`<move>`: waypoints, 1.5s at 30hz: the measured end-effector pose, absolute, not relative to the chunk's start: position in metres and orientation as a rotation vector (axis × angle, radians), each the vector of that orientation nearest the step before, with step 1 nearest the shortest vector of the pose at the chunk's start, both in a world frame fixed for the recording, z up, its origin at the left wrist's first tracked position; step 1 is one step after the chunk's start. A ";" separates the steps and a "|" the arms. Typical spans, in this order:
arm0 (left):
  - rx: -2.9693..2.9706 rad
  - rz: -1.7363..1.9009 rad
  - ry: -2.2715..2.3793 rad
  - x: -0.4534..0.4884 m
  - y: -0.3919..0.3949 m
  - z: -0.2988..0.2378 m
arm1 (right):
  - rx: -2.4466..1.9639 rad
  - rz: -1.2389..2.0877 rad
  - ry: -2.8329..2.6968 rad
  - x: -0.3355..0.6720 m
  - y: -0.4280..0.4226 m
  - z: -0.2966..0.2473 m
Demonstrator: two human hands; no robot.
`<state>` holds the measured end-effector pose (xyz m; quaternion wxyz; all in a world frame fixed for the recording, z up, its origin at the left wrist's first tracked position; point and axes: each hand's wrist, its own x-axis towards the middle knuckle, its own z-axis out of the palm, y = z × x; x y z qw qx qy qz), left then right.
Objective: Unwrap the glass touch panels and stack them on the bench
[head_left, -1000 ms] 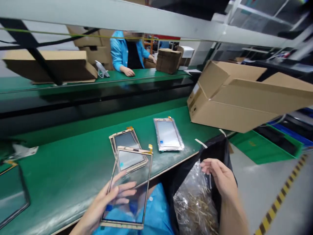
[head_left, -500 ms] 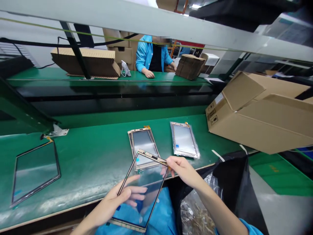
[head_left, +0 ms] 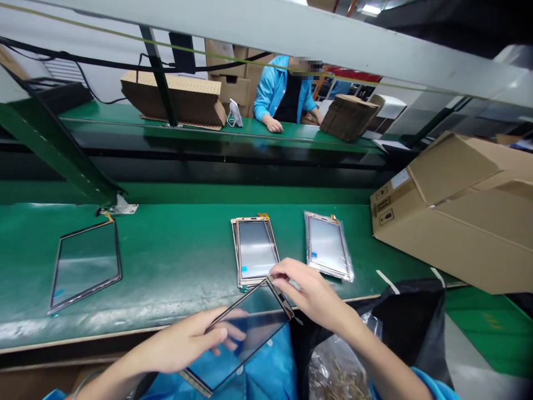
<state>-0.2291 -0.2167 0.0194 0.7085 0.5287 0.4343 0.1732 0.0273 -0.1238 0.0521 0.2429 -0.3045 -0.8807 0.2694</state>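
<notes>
Glass, thin and gold-edged: the panel [head_left: 250, 328] is held tilted over the near edge of the table [head_left: 175, 266], above a blue-clad lap, with its far corner just short of the stack [head_left: 255, 250]. The left hand [head_left: 187, 344] clasps its left long edge, thumb on top and fingers beneath, seen through the glass. The right hand [head_left: 314, 294] pinches the far short edge at the corner between thumb and fingertips. Bare green mat lies open to the left of the hands as far as a dark panel [head_left: 85, 264] lying flat, and again between that and the stack. Right of the stack, apart from it, lies a bagged panel [head_left: 328, 250]. Further right a box [head_left: 453, 216] sits at the table's end and closes that side. Under the right forearm a black bag [head_left: 408, 316] hangs open at the table's edge, with crumpled clear film [head_left: 333, 372] inside. Beyond the mat runs a black belt [head_left: 208, 166], then a second green bench where a co-worker [head_left: 283, 89] in a blue coat rests a hand between flattened cardboard [head_left: 179, 100] and a smaller pile [head_left: 347, 114]. A grey rail [head_left: 291, 33] crosses overhead. The left hand hides part of the panel's near end, the box runs out of view on the right, and what lies in the film is too blurred to tell.
</notes>
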 end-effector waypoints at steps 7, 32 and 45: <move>1.331 0.293 0.992 -0.232 -0.216 0.027 | -0.766 0.703 -2.668 0.021 -0.121 0.072; 1.128 0.319 0.892 -0.240 -0.200 0.032 | -0.912 0.627 -2.205 0.039 -0.133 0.059; 1.171 0.341 0.924 -0.235 -0.200 0.036 | -0.704 0.523 -2.706 0.030 -0.141 0.069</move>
